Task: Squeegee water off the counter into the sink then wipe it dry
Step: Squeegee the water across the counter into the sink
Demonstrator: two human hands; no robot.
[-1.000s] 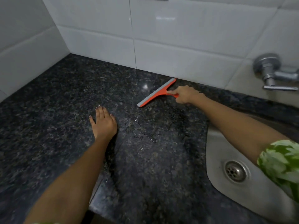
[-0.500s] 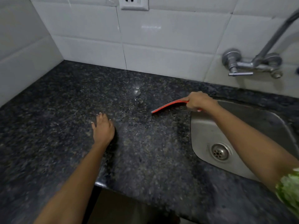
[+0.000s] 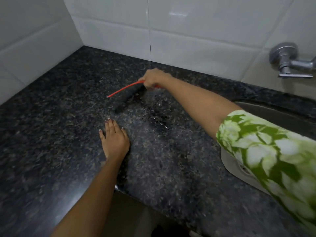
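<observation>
Orange and thin in my view, the squeegee is seen edge-on, held over the far middle of the speckled black granite counter, its shadow lying on the stone just beneath it. From my head-camera feed I see the right hand with fingers curled tight round the handle, its arm reaching in from the right in a green-and-white floral sleeve. My left hand lies flat on the counter nearer the front edge, fingers straight and close together, holding nothing. Beads and streaks of water glisten on the stone between the two hands. A steel sink sits at the right, partly hidden by the sleeve, with a wall tap above it on the white tiled wall.
</observation>
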